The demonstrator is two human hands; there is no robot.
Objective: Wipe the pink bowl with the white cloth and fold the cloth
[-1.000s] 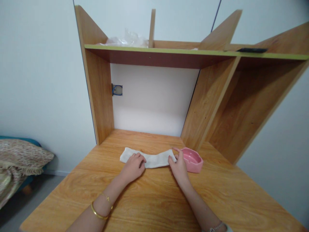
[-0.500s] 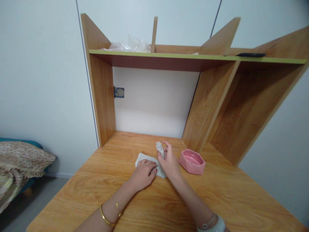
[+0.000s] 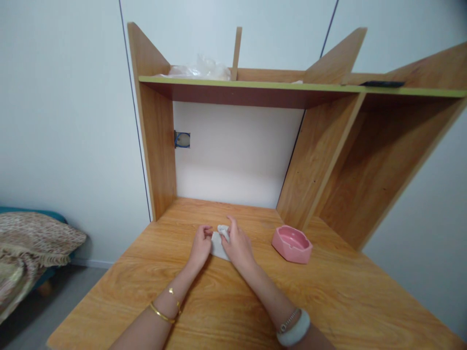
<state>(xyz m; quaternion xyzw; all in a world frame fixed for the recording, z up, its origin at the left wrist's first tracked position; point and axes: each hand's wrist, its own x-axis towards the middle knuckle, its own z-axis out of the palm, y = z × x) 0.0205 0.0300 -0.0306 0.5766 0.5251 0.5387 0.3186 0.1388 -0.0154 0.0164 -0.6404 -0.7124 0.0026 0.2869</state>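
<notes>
A small white cloth [image 3: 219, 244], folded into a short bundle, lies on the wooden desk [image 3: 233, 306] between my hands. My left hand [image 3: 199, 247] pinches its left edge with curled fingers. Over the cloth's right side rests my right hand [image 3: 237, 245], fingers closed on the fabric and covering much of it. Both wrists wear bracelets.
A pink dish [image 3: 292, 243] sits on the desk to the right of my hands. A wooden hutch [image 3: 156, 146] with an upper shelf stands at the back; clear plastic [image 3: 199, 68] lies on the shelf. A bed with a patterned blanket [image 3: 25, 243] is at far left.
The cloth was stretched long across the desk; my right hand has lifted its right end and folded it leftward over the rest. Both hands have come together on the shortened bundle.
</notes>
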